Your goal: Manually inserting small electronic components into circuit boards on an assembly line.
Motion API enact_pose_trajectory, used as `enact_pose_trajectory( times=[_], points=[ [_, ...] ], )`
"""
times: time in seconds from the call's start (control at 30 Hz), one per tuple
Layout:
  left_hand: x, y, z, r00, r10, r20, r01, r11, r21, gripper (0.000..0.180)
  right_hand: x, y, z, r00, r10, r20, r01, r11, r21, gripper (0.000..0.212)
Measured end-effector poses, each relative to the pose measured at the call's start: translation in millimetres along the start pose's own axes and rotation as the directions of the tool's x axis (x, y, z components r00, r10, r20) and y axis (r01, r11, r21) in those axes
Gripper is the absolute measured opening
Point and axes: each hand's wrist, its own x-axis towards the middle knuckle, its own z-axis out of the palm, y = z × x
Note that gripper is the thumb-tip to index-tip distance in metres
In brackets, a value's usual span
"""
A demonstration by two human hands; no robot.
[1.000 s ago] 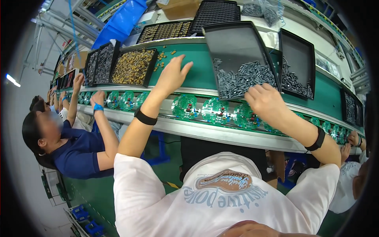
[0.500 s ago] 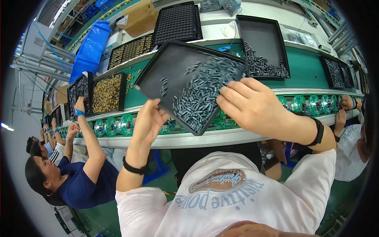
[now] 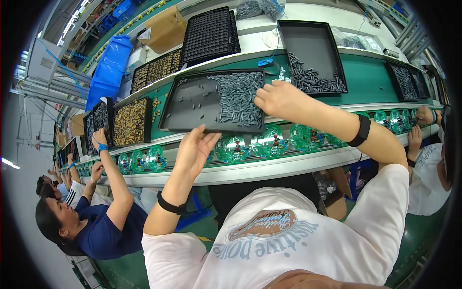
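A shallow black tray [image 3: 188,115] lies before me over the green work surface, its near wall beside the conveyor line. Small dark grey cylindrical parts [image 3: 238,98] are heaped in its right half, with a few scattered across the left. My right hand [image 3: 283,100] is closed on the tray's right rim, its fingers bent over the edge. At the near wall my left hand [image 3: 196,150] has its fingers stretched out and apart, fingertips touching the tray's edge. Beyond my right hand stands another black tray [image 3: 313,48] with similar dark parts gathered in its near end.
Green circuit boards [image 3: 232,148] line the conveyor just below the tray. To the left are a tray of gold-coloured parts [image 3: 130,121] and a blue bin [image 3: 109,72]. A black grid tray [image 3: 209,36] stands behind. Co-workers sit at both sides, one in a navy shirt [image 3: 113,226].
The tray has come down from its tilt, turned straighter and moved away from me. Its heap shifted toward the right side. My left fingers have spread at its near edge.
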Motion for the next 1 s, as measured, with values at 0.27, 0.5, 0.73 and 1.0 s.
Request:
enact_pose_trajectory(
  times=[0.27, 0.5, 0.73, 1.0],
  points=[
    [1, 0, 19, 0.982, -0.158, 0.105, 0.144, 0.981, 0.132, 0.039, 8, 60, 24, 0.965, 0.240, -0.110, -0.240, 0.971, 0.012, 0.014],
    [-4, -1, 27, 0.984, -0.156, 0.080, 0.146, 0.983, 0.114, 0.036, 37, 100, 52, 0.988, 0.151, 0.010, -0.145, 0.962, -0.234, 0.015],
    [-3, 5, 11, 0.994, -0.106, 0.008, 0.103, 0.980, 0.170, 0.031, 43, 109, 51, 0.975, 0.220, 0.017, -0.214, 0.963, -0.162, 0.012],
    [8, -4, 27, 0.992, -0.113, 0.054, 0.106, 0.987, 0.123, 0.032, 47, 140, 10, 0.844, 0.514, -0.153, -0.468, 0.845, 0.259, 0.013]
  ],
)
